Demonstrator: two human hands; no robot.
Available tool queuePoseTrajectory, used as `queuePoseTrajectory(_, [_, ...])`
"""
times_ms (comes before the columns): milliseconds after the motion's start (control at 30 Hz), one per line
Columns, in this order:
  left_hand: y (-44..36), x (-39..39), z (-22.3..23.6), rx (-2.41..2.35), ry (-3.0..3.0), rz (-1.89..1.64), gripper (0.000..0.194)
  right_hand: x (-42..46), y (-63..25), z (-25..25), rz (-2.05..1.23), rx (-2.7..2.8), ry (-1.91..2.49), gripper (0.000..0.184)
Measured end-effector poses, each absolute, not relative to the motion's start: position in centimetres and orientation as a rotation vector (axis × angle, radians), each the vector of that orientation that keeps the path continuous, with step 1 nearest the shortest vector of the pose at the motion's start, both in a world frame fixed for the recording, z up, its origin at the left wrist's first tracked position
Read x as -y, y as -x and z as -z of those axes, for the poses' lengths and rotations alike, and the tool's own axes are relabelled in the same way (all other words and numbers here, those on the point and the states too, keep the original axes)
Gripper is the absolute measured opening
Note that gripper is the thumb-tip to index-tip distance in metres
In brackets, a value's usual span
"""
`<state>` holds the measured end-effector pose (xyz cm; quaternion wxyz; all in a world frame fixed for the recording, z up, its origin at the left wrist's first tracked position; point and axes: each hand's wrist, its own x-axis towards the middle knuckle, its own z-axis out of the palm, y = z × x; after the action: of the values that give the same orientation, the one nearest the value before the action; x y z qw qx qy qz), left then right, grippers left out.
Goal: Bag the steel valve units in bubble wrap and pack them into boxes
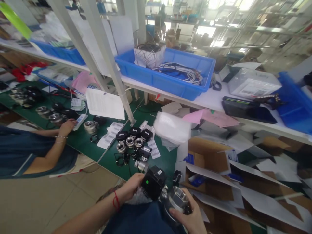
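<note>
A motorized valve, with a black actuator box (154, 183) joined to a shiny metal valve body (177, 199), is held low in front of my body. My left hand (133, 188) grips the actuator's left side, where a green dot shows. Round the metal body, fingers and thumb of my right hand (191, 216) are closed. Some clear plastic wrap (138, 197) lies below the actuator, by my left hand. Beyond my hands, several similar valves (130, 142) with black boxes stand on the green bench (107, 159), close to printed paper slips (155, 149).
Open cardboard boxes (207, 151) stand at the right. Above the bench, a shelf carries a blue tray (163, 78) with coiled cables. White foam sheets (172, 127) lie by the boxes. A co-worker (36, 151) at the left holds a small white object (80, 122). A slanted post (114, 71) rises mid-bench.
</note>
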<state>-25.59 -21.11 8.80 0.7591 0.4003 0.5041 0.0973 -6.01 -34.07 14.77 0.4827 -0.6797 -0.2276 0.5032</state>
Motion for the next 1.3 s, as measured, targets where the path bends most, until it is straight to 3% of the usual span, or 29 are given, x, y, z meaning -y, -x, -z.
queuePoseTrajectory(200, [26.5,18.5,-11.1,-1.293,-1.298,-0.317,0.039,34.2,6.8,-15.0,-1.197,0.885,1.823,0.038])
queuePoseTrajectory(333, [26.2,18.8,-13.6,-1.237,-2.027,-0.258,0.03,33.9,7.8,-15.3,-1.064,1.074,1.904,0.037])
queuePoseTrajectory(533, [26.1,20.5,-16.4,-1.023,-2.609,-0.111,0.017,31.8,8.4,-14.9,-1.062,0.77,1.857,0.033])
queuePoseTrajectory(700, [25.8,20.4,-16.7,-1.042,-2.711,-0.162,0.017,30.5,8.6,-14.5,-1.118,0.699,1.742,0.035])
queuePoseTrajectory(833, [25.1,18.6,-17.6,-1.157,-2.611,-0.395,0.03,30.3,9.3,-15.1,-0.917,0.946,1.805,0.037])
queuePoseTrajectory(967, [24.6,17.8,-18.7,-1.156,-2.518,-0.53,0.028,30.3,9.5,-15.6,-0.769,1.083,1.761,0.034])
queuePoseTrajectory(1100, [24.5,18.5,-19.0,-1.03,-2.523,-0.477,0.024,30.4,9.6,-15.3,-0.756,1.052,1.754,0.037])
queuePoseTrajectory(1300, [24.0,17.8,-18.4,-1.236,-2.474,-0.466,0.025,30.0,9.5,-15.2,-0.592,1.379,1.606,0.035])
